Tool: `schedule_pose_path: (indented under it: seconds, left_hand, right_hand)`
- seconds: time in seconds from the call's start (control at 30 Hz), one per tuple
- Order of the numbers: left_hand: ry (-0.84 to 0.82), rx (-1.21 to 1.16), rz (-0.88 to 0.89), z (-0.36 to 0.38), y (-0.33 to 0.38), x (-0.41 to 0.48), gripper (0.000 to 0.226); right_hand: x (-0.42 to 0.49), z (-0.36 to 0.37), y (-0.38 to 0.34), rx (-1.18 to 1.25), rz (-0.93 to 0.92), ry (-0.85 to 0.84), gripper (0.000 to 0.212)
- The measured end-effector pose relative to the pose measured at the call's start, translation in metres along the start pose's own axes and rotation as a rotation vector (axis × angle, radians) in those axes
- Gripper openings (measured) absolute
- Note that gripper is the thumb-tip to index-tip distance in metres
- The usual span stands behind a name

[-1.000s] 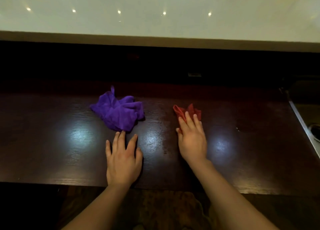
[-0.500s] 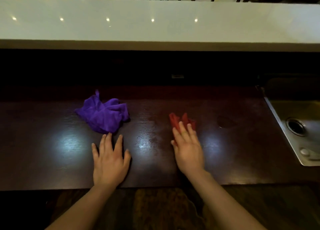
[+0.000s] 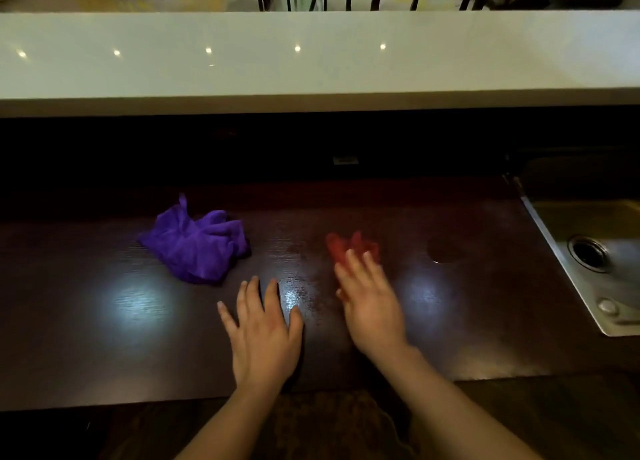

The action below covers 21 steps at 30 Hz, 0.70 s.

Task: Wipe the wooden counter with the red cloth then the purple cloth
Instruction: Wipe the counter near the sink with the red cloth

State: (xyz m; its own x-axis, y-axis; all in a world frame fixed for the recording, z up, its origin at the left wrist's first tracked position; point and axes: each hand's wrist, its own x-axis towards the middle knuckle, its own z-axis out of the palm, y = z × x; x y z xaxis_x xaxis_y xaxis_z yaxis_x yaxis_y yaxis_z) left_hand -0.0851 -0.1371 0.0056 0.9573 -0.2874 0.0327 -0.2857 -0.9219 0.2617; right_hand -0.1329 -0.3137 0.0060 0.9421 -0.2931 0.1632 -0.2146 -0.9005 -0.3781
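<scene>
The dark wooden counter [image 3: 104,338] runs across the view. On it the red cloth [image 3: 351,245] lies crumpled right of centre. My right hand [image 3: 370,307] is blurred, its straight fingers laid over the cloth's near edge, not curled around it. The purple cloth [image 3: 195,246] sits bunched to the left, with nothing touching it. Just right of and nearer than the purple cloth, my left hand [image 3: 265,335] rests palm down on the wood, fingers spread and holding nothing.
A steel sink [image 3: 595,224] with a round drain is set into the counter at the right edge. A raised white bar top [image 3: 311,61] runs along the back, with chair legs beyond it. A dark round mark [image 3: 445,250] is right of the red cloth.
My left hand has slid right, from just below the purple cloth towards the middle. My right hand stays on the red cloth's near edge and is now blurred. The view has shifted, showing more sink.
</scene>
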Motion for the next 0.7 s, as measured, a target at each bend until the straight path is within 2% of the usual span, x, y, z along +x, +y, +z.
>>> schedule_pose_path:
  seconds: [0.07, 0.13, 0.2, 0.3, 0.37, 0.43, 0.5, 0.57, 0.63, 0.7]
  left_hand:
    - [0.023, 0.021, 0.003, 0.002, -0.001, 0.002, 0.059]
    - [0.007, 0.068, -0.005, 0.002, 0.0, 0.002, 0.059]
    - [0.001, 0.075, -0.007, 0.002, 0.002, 0.003, 0.059]
    - [0.018, 0.047, -0.012, 0.0, 0.002, 0.003, 0.059]
    - [0.03, 0.034, -0.015, 0.0, 0.002, 0.003, 0.058]
    - [0.037, 0.031, -0.01, 0.001, 0.002, 0.002, 0.056]
    - [0.035, 0.024, -0.001, 0.001, 0.001, 0.002, 0.055]
    - [0.019, 0.037, -0.008, 0.002, 0.0, 0.002, 0.055]
    - [0.0, 0.043, -0.005, 0.002, 0.001, 0.002, 0.054]
    - [-0.011, 0.039, 0.005, 0.0, 0.003, 0.001, 0.053]
  right_hand:
    - [-0.029, 0.008, -0.006, 0.003, -0.259, -0.082, 0.063]
    - [-0.025, 0.007, 0.003, 0.012, -0.386, -0.123, 0.064]
    - [0.009, 0.008, 0.009, 0.009, -0.325, -0.093, 0.059]
    - [0.071, 0.014, -0.004, 0.084, -0.075, -0.083, 0.053]
    - [0.093, 0.022, -0.02, 0.106, -0.009, -0.085, 0.052]
    - [0.086, 0.025, -0.03, 0.112, -0.128, -0.129, 0.053]
    - [0.053, 0.022, -0.024, 0.062, -0.374, -0.188, 0.055]
    - [0.013, 0.012, -0.001, 0.028, -0.51, -0.217, 0.058]
    - [-0.012, -0.004, 0.029, 0.033, -0.454, -0.171, 0.062]
    - [-0.011, -0.017, 0.05, 0.037, -0.244, -0.069, 0.058]
